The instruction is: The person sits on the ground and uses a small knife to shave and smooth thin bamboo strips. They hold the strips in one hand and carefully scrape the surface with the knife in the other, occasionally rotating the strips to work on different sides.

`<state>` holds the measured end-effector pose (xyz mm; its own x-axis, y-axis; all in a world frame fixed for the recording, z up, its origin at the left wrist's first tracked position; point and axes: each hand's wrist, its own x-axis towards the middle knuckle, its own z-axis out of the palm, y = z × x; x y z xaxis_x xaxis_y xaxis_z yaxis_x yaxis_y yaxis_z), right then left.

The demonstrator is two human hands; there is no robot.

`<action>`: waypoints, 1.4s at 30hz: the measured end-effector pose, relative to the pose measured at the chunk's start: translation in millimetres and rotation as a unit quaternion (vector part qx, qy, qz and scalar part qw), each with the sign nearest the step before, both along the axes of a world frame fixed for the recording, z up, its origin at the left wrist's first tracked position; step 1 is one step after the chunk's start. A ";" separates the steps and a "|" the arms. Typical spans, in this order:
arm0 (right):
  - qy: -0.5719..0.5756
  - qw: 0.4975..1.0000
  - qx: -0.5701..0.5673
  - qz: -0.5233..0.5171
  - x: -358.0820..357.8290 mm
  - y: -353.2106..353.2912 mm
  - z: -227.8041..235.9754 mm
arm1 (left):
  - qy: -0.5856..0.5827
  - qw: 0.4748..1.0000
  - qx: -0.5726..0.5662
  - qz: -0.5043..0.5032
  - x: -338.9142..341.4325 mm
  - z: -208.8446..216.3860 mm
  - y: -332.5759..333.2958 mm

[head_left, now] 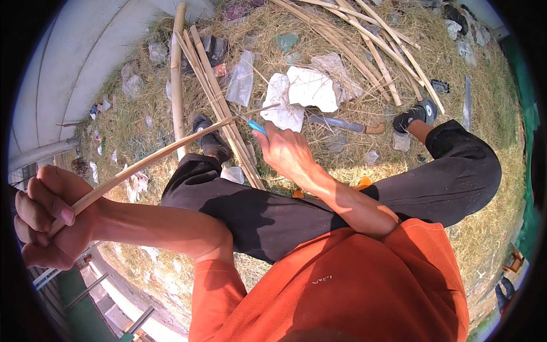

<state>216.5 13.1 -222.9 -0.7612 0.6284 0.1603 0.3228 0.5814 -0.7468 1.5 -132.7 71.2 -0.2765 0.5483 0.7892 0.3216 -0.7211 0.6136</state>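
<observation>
My left hand is closed round the near end of a long bamboo strip, out at the far left. The strip slants up and to the right, passing above my left foot. Its thinner tip ends near some white slabs. In the middle, my right hand is wrapped round the bright blue handle of a small knife. The knife's short blade meets the strip close to its thin end; whether it cuts into the wood I cannot tell. My right fingers partly hide the handle.
A thick bamboo pole and several split strips lie by my left foot. More strips are heaped at the far right. White slabs, a large wooden-handled knife and plastic scraps lie on dry grass. A pale wall stands left.
</observation>
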 end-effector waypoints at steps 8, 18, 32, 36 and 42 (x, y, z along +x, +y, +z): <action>-0.255 0.944 -0.212 0.001 0.4 19.4 -59.5 | -0.033 0.988 0.022 0.152 18.5 -4.5 15.5; -0.026 0.960 -0.280 -0.011 -6.8 23.1 -22.0 | -0.048 0.952 0.028 0.300 7.3 -4.3 22.7; -0.137 0.953 -0.259 -0.072 -23.6 22.8 -96.4 | 0.041 0.875 0.050 0.480 -13.1 0.3 27.3; -0.195 0.958 -0.209 -0.030 -26.0 30.5 -104.6 | 0.016 0.857 0.057 0.512 -6.5 -1.9 22.0; -0.272 0.920 -0.263 -0.103 -31.5 37.9 -168.6 | 0.007 0.846 0.056 0.530 -14.8 2.6 26.9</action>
